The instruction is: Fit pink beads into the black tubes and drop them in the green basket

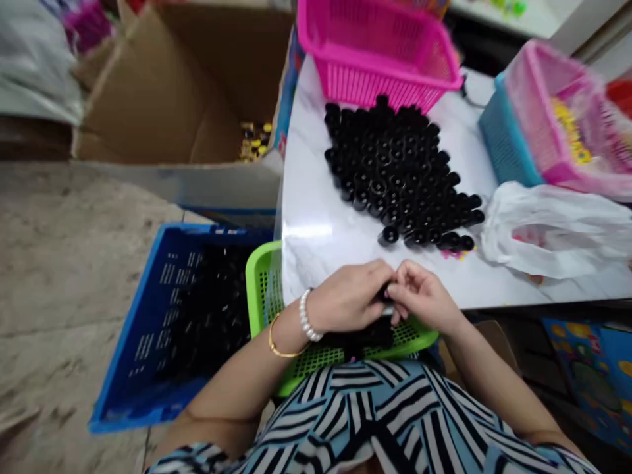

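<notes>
Striped top (345, 395) nearest; our left hand (348, 295) pinches a black piece (382, 292), right hand (425, 297) curled against it, grip unclear; likely fitting, next needs steady pressure.

The pieces (397, 179) are black, the tabletop (309, 164) grey-veined white, the crate (135, 329) blue.

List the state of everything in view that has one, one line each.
Left grip, closed on a small black piece
Right grip, curled against it, hold unclear
Black cluster, bunched together, seemingly mostly upright
Cardboard box, open, yellow-and-black items inside
Blue crate, open, dark pieces inside
Green basket, open, partly hidden
Far pink basket, open, upright
Right pink basket, plastic-lined, yellow items inside
White plastic bag, crumpled
</notes>
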Demonstrator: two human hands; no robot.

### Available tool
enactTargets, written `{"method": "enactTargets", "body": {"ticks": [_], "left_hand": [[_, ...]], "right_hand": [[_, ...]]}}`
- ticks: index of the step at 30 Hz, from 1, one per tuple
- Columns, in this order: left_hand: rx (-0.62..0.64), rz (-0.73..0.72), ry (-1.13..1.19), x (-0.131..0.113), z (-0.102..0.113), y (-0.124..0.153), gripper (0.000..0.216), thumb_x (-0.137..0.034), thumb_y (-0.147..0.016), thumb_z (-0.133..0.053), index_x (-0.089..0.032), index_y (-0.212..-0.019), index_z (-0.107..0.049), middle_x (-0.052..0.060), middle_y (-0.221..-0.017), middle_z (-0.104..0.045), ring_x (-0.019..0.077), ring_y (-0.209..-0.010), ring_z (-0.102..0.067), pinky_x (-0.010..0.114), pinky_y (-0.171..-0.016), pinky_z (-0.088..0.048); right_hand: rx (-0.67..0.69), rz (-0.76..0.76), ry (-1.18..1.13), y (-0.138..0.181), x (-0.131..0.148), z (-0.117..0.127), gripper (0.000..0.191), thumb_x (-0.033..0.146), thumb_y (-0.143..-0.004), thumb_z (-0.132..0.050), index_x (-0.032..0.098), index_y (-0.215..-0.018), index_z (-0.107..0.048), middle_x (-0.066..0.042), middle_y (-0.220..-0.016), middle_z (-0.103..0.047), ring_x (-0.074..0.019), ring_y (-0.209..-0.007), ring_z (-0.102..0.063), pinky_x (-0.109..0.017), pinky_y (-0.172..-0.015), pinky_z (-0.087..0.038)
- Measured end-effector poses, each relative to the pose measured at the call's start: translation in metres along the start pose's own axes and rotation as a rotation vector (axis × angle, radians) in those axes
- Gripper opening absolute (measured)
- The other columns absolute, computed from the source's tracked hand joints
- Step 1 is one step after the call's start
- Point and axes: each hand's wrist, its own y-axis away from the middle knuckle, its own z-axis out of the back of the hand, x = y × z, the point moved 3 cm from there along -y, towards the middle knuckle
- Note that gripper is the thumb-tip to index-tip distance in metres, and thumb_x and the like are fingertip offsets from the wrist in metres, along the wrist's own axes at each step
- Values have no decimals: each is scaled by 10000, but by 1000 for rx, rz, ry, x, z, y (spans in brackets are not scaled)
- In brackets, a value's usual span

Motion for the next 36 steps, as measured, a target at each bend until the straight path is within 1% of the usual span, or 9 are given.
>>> {"method": "enactTargets", "body": {"ticks": [2, 5, 7, 9, 12, 15, 24, 31, 36], "left_hand": [[206, -155, -35, -4, 1, 4, 294, -198, -810, -745, -200, -1092, -662, 52, -1080, -724, 227, -948, -690, 368, -872, -557], [345, -260, -37, -7, 3, 8, 516, -340, -749, -899, -211, -1193, -668, 78, -1249, -701, 267, -1078, -689, 430, -994, -544], [278, -199, 31, -5, 3, 6, 507, -418, -768, -922, -198, -1153, -676, 75, -1191, -699, 243, -1032, -689, 393, -934, -560], [43, -16, 108, 2, 3, 1, 343, -414, -862, -861, -187, -1035, -670, 32, -1016, -680, 165, -840, -656, 315, -784, -549], [-459, 273, 69, 15, 9, -5, 244, -314, -932, -790, -176, -1070, -644, 6, -967, -629, 107, -710, -565, 283, -717, -525], [-625, 330, -30, 18, 11, -12, 496, -296, -881, -845, -165, -1288, -594, 57, -1139, -628, 115, -768, -585, 330, -808, -579], [-426, 468, -189, 14, 8, -34, 494, -363, -913, -827, -187, -1329, -627, 97, -1201, -619, 226, -991, -655, 421, -905, -615], [-214, 113, -103, 6, -4, -28, 288, -266, -919, -701, -178, -1193, -696, 88, -1194, -670, 211, -1019, -678, 353, -915, -602], [-38, -46, -134, 2, -12, -31, 273, -268, -936, -686, -150, -1178, -733, 99, -1146, -721, 241, -1025, -695, 387, -969, -574]], "right_hand": [[-98, 73, 65, 13, -5, 19, 408, 543, -910, -793, 253, -851, -512, 101, -483, -552, -113, -377, -527, -209, -404, -405], [-652, 334, 305, 37, -4, 76, 332, 514, -950, -752, 233, -858, -600, 68, -549, -589, -111, -437, -509, -234, -458, -420], [-1030, 513, 629, 50, -1, 111, 279, 460, -926, -782, 209, -848, -690, 13, -687, -666, -131, -570, -573, -272, -581, -491], [-1106, 588, 949, 50, -3, 133, 186, 385, -948, -755, 202, -924, -777, -33, -823, -735, -162, -692, -634, -313, -704, -542], [-1013, 666, 1208, 42, -14, 144, 171, 263, -978, -698, 219, -1081, -828, -61, -942, -781, -196, -825, -703, -338, -804, -583], [-982, 751, 1360, 44, -22, 140, 232, 170, -958, -678, 213, -1128, -830, -79, -994, -783, -223, -926, -732, -354, -875, -604], [-455, 680, 1610, 98, -28, 115, 713, 422, -869, -863, 137, -1480, -630, -171, -1183, -749, -334, -1039, -704, -475, -929, -607], [-138, 707, 991, 81, -11, 71, 233, 57, -946, -714, 230, -1102, -724, -45, -969, -742, -171, -851, -715, -290, -747, -597], [-321, 546, 709, 58, 14, 46, 117, 139, -967, -723, 250, -983, -757, -20, -918, -728, -164, -817, -693, -295, -699, -554]]}}
